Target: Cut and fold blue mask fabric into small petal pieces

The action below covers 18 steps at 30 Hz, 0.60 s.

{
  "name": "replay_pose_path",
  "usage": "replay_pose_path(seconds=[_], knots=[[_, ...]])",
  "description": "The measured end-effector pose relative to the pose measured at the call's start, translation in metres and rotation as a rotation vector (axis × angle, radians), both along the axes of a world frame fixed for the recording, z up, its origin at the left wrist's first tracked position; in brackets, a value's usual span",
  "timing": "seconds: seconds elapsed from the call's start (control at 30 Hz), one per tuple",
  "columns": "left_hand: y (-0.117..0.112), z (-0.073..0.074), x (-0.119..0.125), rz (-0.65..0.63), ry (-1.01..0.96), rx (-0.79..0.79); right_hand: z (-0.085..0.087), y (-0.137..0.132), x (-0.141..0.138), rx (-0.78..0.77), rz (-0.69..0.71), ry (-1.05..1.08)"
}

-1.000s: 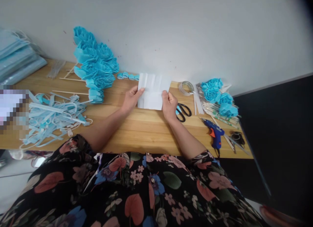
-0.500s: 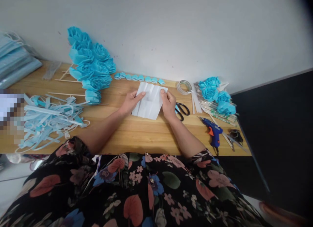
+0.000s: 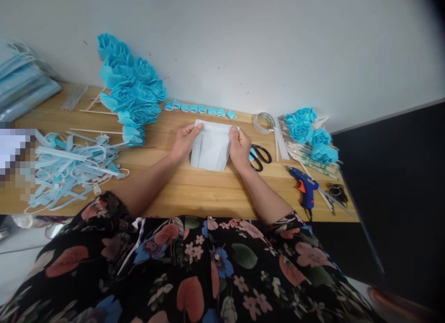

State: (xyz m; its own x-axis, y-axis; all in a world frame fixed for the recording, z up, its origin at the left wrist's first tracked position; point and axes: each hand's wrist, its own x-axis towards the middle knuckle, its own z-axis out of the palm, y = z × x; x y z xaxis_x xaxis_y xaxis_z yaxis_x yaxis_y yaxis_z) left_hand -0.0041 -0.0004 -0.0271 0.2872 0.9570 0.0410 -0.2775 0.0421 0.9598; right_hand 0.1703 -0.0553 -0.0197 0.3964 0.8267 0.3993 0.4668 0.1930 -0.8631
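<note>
A creased white fabric sheet (image 3: pixel 212 149) is stretched between my two hands above the wooden table (image 3: pixel 194 198). My left hand (image 3: pixel 185 141) pinches its upper left corner, thumb on top. At the upper right corner my right hand (image 3: pixel 239 145) grips the sheet the same way. Scissors (image 3: pixel 262 157) with black handles lie just right of my right hand, their blades mostly hidden. Beyond the sheet, several small blue rolled pieces (image 3: pixel 193 108) stand in a row along the wall.
Blue fabric roses (image 3: pixel 135 91) on sticks lie back left, above a heap of cut strips (image 3: pixel 76 170). Packed face masks (image 3: pixel 24 82) sit far left. On the right are a tape roll (image 3: pixel 264 123), more blue roses (image 3: pixel 304 126) and a blue glue gun (image 3: pixel 305 186).
My left hand has shifted from the sheet's upper left side to its top corner. The sheet has turned slightly and now hangs straighter and flatter between both hands.
</note>
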Motion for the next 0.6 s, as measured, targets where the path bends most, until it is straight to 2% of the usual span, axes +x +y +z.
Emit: replay_pose_path(seconds=[0.1,0.27,0.37,0.47,0.6], knots=[[0.002,-0.001,0.000,0.035,-0.027,-0.012,-0.002,0.002,0.002,-0.037,0.073,0.066],[0.011,-0.004,-0.001,0.137,-0.069,-0.027,-0.005,0.005,0.004,-0.196,0.273,0.273],[0.014,-0.003,-0.003,0.162,-0.097,-0.042,-0.006,0.005,0.005,-0.203,0.320,0.222],[0.012,0.001,-0.003,0.075,-0.136,-0.057,-0.004,0.006,0.007,-0.176,0.280,0.167],[0.007,0.005,-0.002,-0.127,-0.124,-0.087,0.001,0.008,0.009,-0.112,0.203,0.247]])
